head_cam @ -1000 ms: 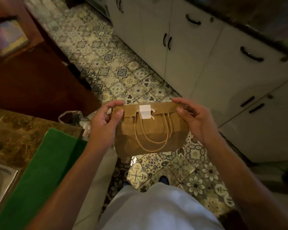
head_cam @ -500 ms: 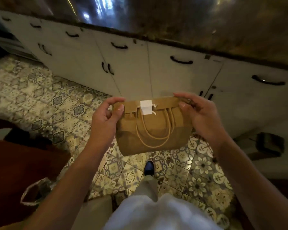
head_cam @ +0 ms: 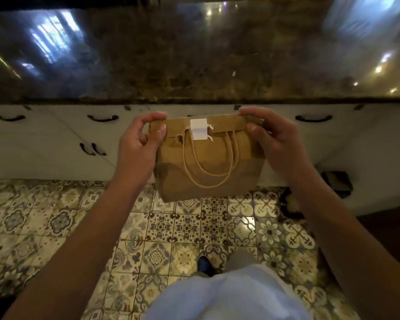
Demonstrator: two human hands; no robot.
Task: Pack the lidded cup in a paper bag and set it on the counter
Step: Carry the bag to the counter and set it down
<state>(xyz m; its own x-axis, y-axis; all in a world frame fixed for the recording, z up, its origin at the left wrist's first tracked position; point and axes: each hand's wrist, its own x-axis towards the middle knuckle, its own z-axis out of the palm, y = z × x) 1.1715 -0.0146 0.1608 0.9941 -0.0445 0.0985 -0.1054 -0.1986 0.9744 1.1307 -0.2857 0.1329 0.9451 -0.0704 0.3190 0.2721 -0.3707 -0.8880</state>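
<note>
A brown paper bag (head_cam: 208,167) hangs in the air in front of me, its top folded over and held down by a white sticker (head_cam: 198,128), its cord handles drooping down the front. My left hand (head_cam: 140,144) pinches the folded top at its left corner. My right hand (head_cam: 273,139) pinches the right corner. The bag is level with the front edge of the dark marble counter (head_cam: 194,65), over the floor. The lidded cup is hidden; nothing of it shows outside the bag.
White cabinet doors (head_cam: 56,139) with black handles run below the counter. Patterned floor tiles (head_cam: 183,227) lie under me, with my shoe (head_cam: 203,264) and light trousers at the bottom. A dark object (head_cam: 337,183) sits on the floor at right.
My view has swung from the floor and a green-matted counter to face this dark counter squarely. Both hands keep the same hold on the bag, now closer to the counter edge.
</note>
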